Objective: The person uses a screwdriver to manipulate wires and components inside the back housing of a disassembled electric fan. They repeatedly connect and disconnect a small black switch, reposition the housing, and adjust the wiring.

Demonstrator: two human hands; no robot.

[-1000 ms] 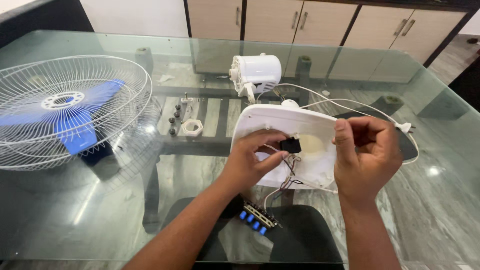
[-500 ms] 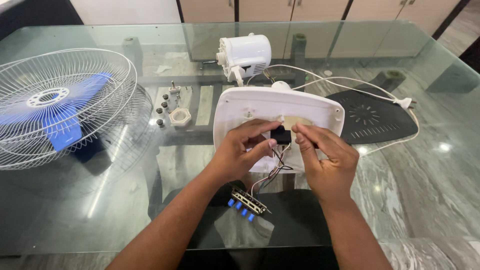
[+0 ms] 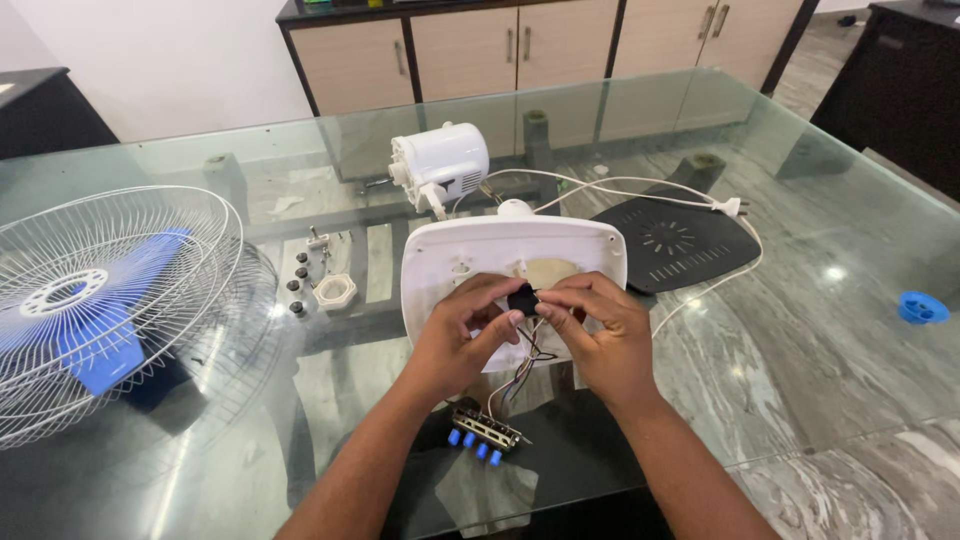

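A small black part [image 3: 523, 298] is pinched between both hands just above the white fan base [image 3: 515, 255] on the glass tabletop [image 3: 800, 330]; the left hand [image 3: 462, 335] and right hand [image 3: 595, 335] have their fingers closed on it. Thin wires [image 3: 520, 370] trail from it to a blue-button switch strip [image 3: 483, 432] (nearer the person). Behind the base stands the white motor [image 3: 440, 165]; well left of it, the wire guard [image 3: 110, 300].

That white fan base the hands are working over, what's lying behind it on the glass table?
Behind the white fan base sit the white motor, a black vented plate and a white cord with plug. The base hides where the cord ends.
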